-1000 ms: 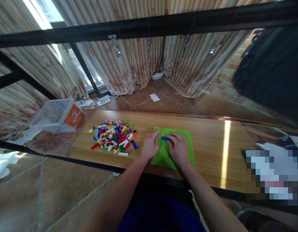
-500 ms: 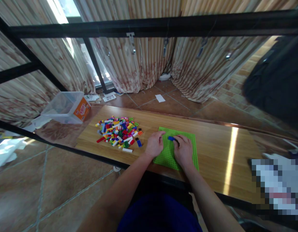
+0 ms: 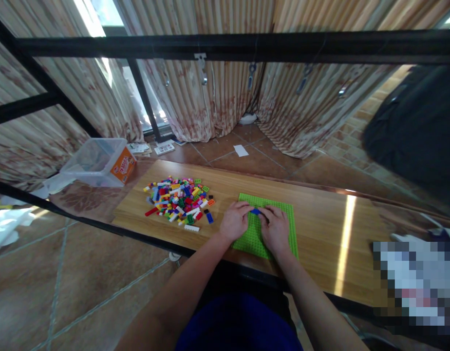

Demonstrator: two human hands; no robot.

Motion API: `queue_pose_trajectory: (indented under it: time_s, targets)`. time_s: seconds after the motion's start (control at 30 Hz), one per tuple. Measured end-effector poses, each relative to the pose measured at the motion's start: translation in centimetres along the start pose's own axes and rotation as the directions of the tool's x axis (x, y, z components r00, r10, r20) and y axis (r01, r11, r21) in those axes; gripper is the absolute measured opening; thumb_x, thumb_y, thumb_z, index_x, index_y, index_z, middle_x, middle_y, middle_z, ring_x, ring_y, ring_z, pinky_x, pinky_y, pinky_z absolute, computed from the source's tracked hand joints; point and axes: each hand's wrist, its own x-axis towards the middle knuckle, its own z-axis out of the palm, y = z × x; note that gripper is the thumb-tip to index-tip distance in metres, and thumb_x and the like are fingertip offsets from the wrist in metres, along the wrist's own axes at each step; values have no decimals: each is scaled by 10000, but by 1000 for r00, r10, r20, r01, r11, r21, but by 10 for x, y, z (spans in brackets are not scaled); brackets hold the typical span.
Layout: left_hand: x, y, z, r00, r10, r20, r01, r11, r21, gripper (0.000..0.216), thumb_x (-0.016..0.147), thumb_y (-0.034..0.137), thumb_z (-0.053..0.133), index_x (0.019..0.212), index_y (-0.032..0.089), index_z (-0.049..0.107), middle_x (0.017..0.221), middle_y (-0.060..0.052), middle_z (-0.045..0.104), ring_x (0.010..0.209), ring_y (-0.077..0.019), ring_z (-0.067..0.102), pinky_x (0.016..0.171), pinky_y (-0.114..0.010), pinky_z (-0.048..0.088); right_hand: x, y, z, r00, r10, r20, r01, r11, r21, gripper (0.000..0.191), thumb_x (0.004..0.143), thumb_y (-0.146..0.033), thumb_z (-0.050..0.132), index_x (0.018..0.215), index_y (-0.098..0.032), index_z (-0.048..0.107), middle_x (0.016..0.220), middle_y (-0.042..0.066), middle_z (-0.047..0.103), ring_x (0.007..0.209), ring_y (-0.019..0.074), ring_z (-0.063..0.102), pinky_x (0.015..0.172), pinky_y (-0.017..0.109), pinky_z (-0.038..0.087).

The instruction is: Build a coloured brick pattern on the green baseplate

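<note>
A green studded baseplate (image 3: 252, 239) lies flat on the wooden table. Over its upper part is a blue toy brick (image 3: 255, 211), partly hidden by fingers. My right hand (image 3: 276, 228) grips the brick's right end between thumb and fingers. From the other side, my left hand (image 3: 234, 222) has its fingertips closed on the brick's left end. Whether the brick is pressed onto the studs cannot be made out. To the left of my left hand lies a heap of loose toy bricks (image 3: 179, 197) in many colours.
A clear plastic box (image 3: 89, 170) with an orange label stands beyond the table's left end. The wooden table (image 3: 320, 224) carries a bright strip of sunlight on its right. A black metal bar (image 3: 225, 48) crosses in front of the curtains. A pixelated patch covers the lower right.
My left hand has moved slightly right, and its fingertips now meet the blue brick. My right hand keeps hold of the brick. The camera view has shifted a little.
</note>
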Motion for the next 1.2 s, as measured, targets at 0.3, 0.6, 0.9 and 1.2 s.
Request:
queue_pose_trajectory:
  time_s: [0.3, 0.6, 0.9, 1.2]
  targets:
    - [0, 7, -1, 987, 72, 143, -106, 963, 247, 354, 877, 63, 446, 1153, 92, 666, 1129, -123, 682, 1027, -223, 603, 975, -377, 493, 1, -3, 0, 999, 35, 6, -35, 999, 10, 287, 937, -299, 503, 1051, -230, 757, 1113, 113, 649, 1031, 257, 536, 872, 415, 420]
    - [0, 7, -3, 973, 56, 222, -121, 949, 290, 369, 895, 86, 439, 1213, 90, 628, 1157, -121, 670, 1043, -243, 573, 968, -386, 479, 9, 4, 2, 998, 44, 48, -46, 998, 44, 291, 909, -274, 509, 1014, -220, 775, 1104, 130, 632, 1021, 263, 548, 897, 438, 425]
    - [-1, 6, -2, 975, 60, 215, -119, 955, 272, 373, 898, 92, 437, 1218, 115, 628, 1161, -120, 668, 1055, -246, 572, 963, -399, 476, 8, 6, 0, 999, 14, 46, -18, 996, 92, 296, 910, -302, 510, 1031, -226, 769, 1098, 134, 628, 1037, 269, 548, 905, 454, 429]
    - [1, 9, -5, 968, 45, 246, -115, 953, 280, 351, 908, 88, 437, 1200, 105, 632, 1149, -112, 672, 1017, -244, 566, 951, -396, 476, 18, 5, 3, 989, 149, 22, -151, 977, 148, 315, 897, -423, 556, 831, -230, 795, 1001, 113, 651, 968, 250, 575, 892, 436, 437]
